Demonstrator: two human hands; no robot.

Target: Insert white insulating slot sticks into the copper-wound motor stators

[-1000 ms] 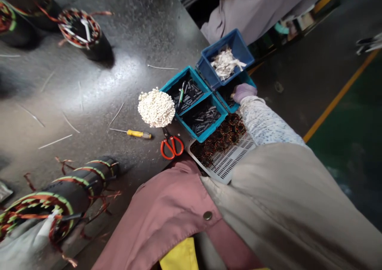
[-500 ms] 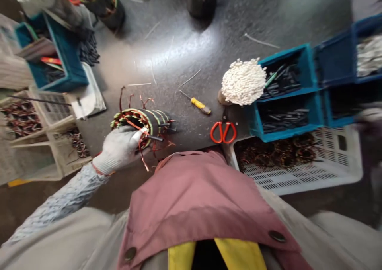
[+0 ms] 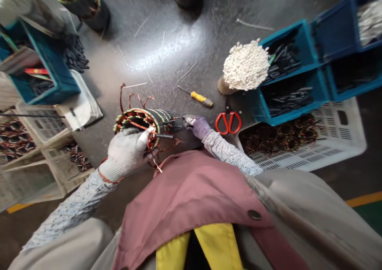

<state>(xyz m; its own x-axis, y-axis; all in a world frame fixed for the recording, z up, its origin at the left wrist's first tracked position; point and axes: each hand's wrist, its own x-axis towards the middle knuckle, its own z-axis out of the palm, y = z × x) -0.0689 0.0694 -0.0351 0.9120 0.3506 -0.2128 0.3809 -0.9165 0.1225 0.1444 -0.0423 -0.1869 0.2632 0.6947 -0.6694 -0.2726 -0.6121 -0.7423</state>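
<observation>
- The left hand (image 3: 125, 148), in a white knit glove, was curled firmly over the open end of a wound cylinder (image 3: 154, 116), thumb outside and the other fingers partly hidden within the rim.
- That cylinder lay on its side on the dark table (image 3: 167, 83), in front of the person, with copper leads poking out above and below.
- A black sleeve (image 3: 165, 136) stuck out past the thumb, over an orange lead.
- The right hand (image 3: 199, 127), in a purplish glove, was just beside the cylinder's far end, its fingers drawn together near dark tubes there; whether they gripped one could not be told.
- Red-handled scissors (image 3: 230, 120) lay close to the right wrist, and a yellow screwdriver (image 3: 201, 98) lay beyond that hand.
- A bundle of white sticks (image 3: 246, 65) stood upright next to a teal bin (image 3: 298, 114) of short black tubes.
- Below the bin, a pale slotted basket (image 3: 355, 136) held small wound coils (image 3: 291, 142).
</observation>
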